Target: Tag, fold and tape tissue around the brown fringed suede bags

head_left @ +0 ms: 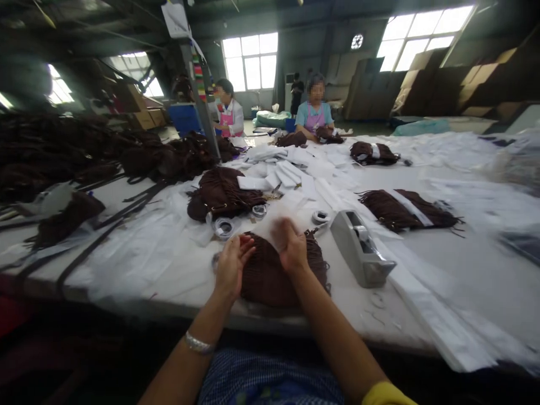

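A brown fringed bag (270, 275) lies on the white table (422, 270) right in front of me. My left hand (232, 261) hovers over its left edge with the fingers curled inward. My right hand (289, 243) is raised above the bag's top, fingers together and blurred by motion. What either hand holds, if anything, is too small or smeared to make out. A silver bracelet sits on my left wrist.
A grey tape dispenser (360, 247) stands just right of the bag. Tape rolls (223, 226) lie behind it. More fringed bags (405, 209) and white paper sheets (291, 171) cover the table. Dark bags are heaped at left (63, 157). Two people (314, 109) sit at the far end.
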### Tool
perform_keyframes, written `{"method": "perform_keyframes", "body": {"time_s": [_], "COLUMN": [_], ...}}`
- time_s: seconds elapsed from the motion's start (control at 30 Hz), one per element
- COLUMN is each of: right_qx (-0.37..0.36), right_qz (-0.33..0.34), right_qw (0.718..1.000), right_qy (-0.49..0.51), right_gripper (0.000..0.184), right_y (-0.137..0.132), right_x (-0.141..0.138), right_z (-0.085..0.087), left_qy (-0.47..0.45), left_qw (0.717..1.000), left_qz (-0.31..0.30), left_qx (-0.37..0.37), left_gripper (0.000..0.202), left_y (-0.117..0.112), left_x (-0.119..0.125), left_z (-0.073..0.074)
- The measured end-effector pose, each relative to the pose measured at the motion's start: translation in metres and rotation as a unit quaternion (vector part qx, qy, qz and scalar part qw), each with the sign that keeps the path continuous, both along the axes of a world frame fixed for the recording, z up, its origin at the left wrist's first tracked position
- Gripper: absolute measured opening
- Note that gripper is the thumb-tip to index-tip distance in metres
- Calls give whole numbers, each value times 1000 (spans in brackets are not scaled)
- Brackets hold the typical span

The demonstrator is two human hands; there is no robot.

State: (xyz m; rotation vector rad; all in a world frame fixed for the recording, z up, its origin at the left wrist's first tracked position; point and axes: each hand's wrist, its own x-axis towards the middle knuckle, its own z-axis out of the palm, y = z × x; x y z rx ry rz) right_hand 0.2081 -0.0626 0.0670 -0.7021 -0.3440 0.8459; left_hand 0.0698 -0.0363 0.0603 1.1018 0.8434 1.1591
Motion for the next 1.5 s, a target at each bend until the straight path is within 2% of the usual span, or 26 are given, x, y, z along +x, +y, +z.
{"method": "perform_keyframes", "body": {"time_s": [0.13, 0.23, 0.3, 0.4, 0.53, 0.63, 0.73, 0.87, 0.93, 1.07, 1.13, 1.23, 1.33, 1.4, 1.5], "right_qx": [-40, -143, -221, -301, -332, -337, -325, -309, -293, -263, -268, -264, -258, -257, -243], "right_qz": [-33, 27, 82, 125, 126, 156, 194, 178, 187, 265, 315, 379, 415, 428, 424], "right_qw": [998, 985, 960, 899, 827, 802, 796, 787, 796, 843, 854, 853, 844, 838, 843], "right_qy": [-39, -96, -152, -292, -435, -468, -473, -503, -496, -387, -315, -244, -220, -221, -225], "right_gripper": [40, 44, 48, 46, 37, 30, 24, 22, 23, 39, 44, 49, 54, 57, 61], "right_y": [-49, -83, -99, -110, -112, -113, -115, -104, -92, -67, -59, -53, -50, -48, -45], "right_x": [29, 40, 42, 41, 41, 44, 48, 49, 49, 52, 57, 65, 67, 64, 55], "right_z": [2, -1, -7, -18, -24, -21, -13, -4, -1, -6, -11, -18, -18, -16, -13], "left_qy": [108, 149, 168, 173, 159, 142, 135, 136, 136, 130, 124, 113, 103, 104, 118], "left_qw": [993, 982, 973, 961, 954, 951, 948, 945, 945, 950, 953, 957, 962, 964, 966], "left_qz": [-52, -111, -152, -199, -229, -242, -246, -234, -226, -211, -202, -185, -172, -166, -159], "left_qx": [3, -30, -55, -85, -115, -131, -151, -183, -191, -191, -191, -192, -187, -180, -166], "left_gripper": [33, 39, 42, 38, 29, 26, 23, 19, 17, 16, 17, 18, 21, 24, 28], "left_y": [15, 27, 32, 32, 17, 1, -11, -17, -21, -32, -38, -44, -46, -47, -48], "left_x": [16, 32, 43, 54, 53, 42, 31, 25, 26, 28, 28, 30, 30, 31, 32], "left_z": [-9, -10, -8, -2, 6, 14, 24, 32, 33, 27, 21, 12, 7, 5, 3]}}
